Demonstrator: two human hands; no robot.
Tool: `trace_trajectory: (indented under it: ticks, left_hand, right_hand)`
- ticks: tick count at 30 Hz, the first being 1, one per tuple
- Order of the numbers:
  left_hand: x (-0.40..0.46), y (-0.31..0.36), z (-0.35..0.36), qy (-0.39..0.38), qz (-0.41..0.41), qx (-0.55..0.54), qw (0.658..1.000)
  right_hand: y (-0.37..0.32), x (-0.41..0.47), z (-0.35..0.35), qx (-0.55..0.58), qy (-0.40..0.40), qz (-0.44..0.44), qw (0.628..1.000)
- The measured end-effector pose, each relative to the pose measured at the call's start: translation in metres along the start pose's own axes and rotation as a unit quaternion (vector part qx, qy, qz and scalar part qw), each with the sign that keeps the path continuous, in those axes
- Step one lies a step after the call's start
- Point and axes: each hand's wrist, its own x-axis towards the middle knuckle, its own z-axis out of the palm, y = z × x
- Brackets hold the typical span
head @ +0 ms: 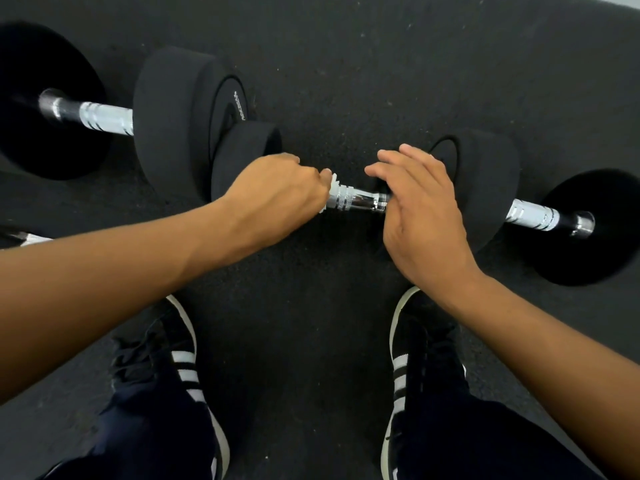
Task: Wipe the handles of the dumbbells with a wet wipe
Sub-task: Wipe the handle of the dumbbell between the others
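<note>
Three black dumbbells lie in a row on the dark floor. The middle dumbbell's chrome handle [362, 201] shows between my hands, with its left head [247, 150] behind my left wrist. My left hand [277, 192] is closed around the left part of that handle with a white wet wipe [333, 180] bunched in the fist; only the wipe's edges stick out. My right hand [420, 209] lies flat, fingers spread, over the handle's right end and the black head [491, 174] there. The left dumbbell's handle [104, 117] and the right dumbbell's handle [533, 216] are bare.
My two black shoes with white stripes [183, 362] [412, 358] stand on the black rubber floor [346, 81] just below the hands. A silver-and-white object [24, 238] peeks out above my left forearm at the left edge. A lighter floor strip [623, 0] runs at the top right.
</note>
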Motion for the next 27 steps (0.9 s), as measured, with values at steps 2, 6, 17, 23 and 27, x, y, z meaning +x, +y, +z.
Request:
trace_trajectory:
  ticks: [2, 6, 17, 23, 27]
  left_hand:
    - [0.000, 0.003, 0.005, 0.021, -0.005, -0.029, 0.999]
    - [0.002, 0.016, 0.001, 0.087, 0.033, -0.034, 0.995]
    - [-0.004, 0.043, -0.009, 0.120, 0.066, -0.071, 0.988]
    - [-0.053, 0.057, 0.008, 0.104, 0.056, -0.134, 0.984]
    - [-0.069, 0.060, -0.003, 0.107, -0.107, -0.421, 0.894]
  right_hand:
    - [-0.001, 0.001, 0.000, 0.003, -0.002, 0.004, 1.000]
    - [-0.002, 0.001, -0.002, 0.003, -0.003, 0.007, 1.000]
    - [-0.001, 0.000, -0.004, -0.007, -0.017, -0.005, 1.000]
    - [-0.006, -0.001, -0.009, 0.015, -0.032, 0.015, 0.999]
    - [-0.019, -0.007, -0.016, 0.063, -0.035, -0.016, 0.997]
